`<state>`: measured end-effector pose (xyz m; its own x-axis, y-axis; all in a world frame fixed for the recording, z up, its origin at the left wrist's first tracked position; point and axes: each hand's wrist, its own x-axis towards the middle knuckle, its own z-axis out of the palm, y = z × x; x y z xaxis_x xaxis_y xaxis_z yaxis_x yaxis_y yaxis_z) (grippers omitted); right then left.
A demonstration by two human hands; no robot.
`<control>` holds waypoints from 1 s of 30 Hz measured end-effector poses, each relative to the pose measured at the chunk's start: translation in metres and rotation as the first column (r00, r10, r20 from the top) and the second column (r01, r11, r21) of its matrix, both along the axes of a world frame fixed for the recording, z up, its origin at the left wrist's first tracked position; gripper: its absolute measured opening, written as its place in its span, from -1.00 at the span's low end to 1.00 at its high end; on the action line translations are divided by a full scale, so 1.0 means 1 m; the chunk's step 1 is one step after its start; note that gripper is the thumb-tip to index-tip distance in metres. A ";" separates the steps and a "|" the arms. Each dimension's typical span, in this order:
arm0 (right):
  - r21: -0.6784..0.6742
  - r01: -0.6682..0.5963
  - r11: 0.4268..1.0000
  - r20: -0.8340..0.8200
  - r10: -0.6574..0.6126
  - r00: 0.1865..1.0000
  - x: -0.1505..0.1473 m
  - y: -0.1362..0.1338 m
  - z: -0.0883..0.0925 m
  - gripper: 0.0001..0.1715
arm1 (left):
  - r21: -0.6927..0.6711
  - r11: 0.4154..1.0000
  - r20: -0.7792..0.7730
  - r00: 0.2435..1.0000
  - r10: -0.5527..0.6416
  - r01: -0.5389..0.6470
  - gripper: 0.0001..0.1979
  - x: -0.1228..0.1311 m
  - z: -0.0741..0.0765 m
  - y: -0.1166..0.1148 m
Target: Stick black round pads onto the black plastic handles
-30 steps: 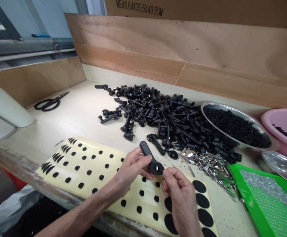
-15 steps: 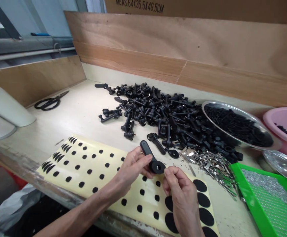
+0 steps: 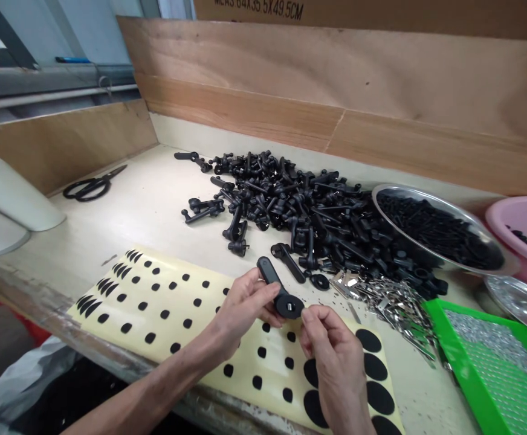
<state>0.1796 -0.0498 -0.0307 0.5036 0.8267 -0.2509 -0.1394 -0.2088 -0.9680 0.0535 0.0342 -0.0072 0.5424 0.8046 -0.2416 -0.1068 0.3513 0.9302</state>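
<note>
Above the sheet, my left hand (image 3: pixel 248 302) is closed around a black plastic crank handle (image 3: pixel 270 273). The handle's long arm points up and away, and its round end with a bright slot faces me. Thumb and fingertips of my right hand (image 3: pixel 331 356) pinch at the right edge of that round end; whether a small piece sits between them is hidden. Below both hands lies a pale yellow backing sheet (image 3: pixel 155 320) with small black stickers in rows and large black round stickers (image 3: pixel 379 397) at its right end.
A big heap of black crank handles (image 3: pixel 286 199) lies beyond my hands, beside loose metal clips (image 3: pixel 385 302). On the right are a steel bowl (image 3: pixel 510 266) of black parts, a pink basin (image 3: pixel 501 211) and a green tray (image 3: pixel 465 368). Scissors (image 3: pixel 93 186) lie at the left.
Both hands keep almost the same place and grip on the handle. A brighter piece of metal shows in the slot of its round end. The view has shifted slightly.
</note>
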 end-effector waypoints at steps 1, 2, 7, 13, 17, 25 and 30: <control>-0.004 0.002 1.000 -0.001 -0.002 1.000 0.000 0.000 -0.001 -0.59 | -0.004 1.000 0.004 1.000 -0.003 0.003 -0.74 0.000 0.000 0.000; -0.007 -0.001 1.000 0.000 0.001 1.000 0.000 0.000 -0.001 -0.59 | -0.010 1.000 0.008 1.000 -0.006 0.006 -0.74 -0.001 -0.001 0.000; 0.001 -0.017 1.000 0.036 0.017 0.999 0.000 0.001 -0.002 -0.59 | -0.018 1.000 0.018 1.000 -0.001 0.001 -0.71 -0.002 0.000 -0.001; 0.011 -0.021 1.000 0.057 0.020 0.998 0.000 0.001 -0.002 -0.60 | -0.025 1.000 0.032 0.999 0.006 -0.005 -0.71 -0.002 0.001 -0.001; 0.007 -0.016 1.000 0.042 0.016 0.999 -0.001 0.001 0.000 -0.59 | -0.015 0.999 0.014 0.999 0.030 -0.030 -0.73 -0.003 0.000 -0.001; 0.007 -0.012 1.000 0.073 0.012 0.997 0.000 0.001 0.000 -0.58 | -0.019 1.000 0.013 1.000 0.012 -0.012 -0.71 -0.002 0.000 -0.001; 0.007 -0.008 1.000 0.067 0.008 0.998 0.000 0.002 0.000 -0.58 | -0.024 1.000 0.017 1.000 -0.004 0.004 -0.72 -0.003 0.003 -0.001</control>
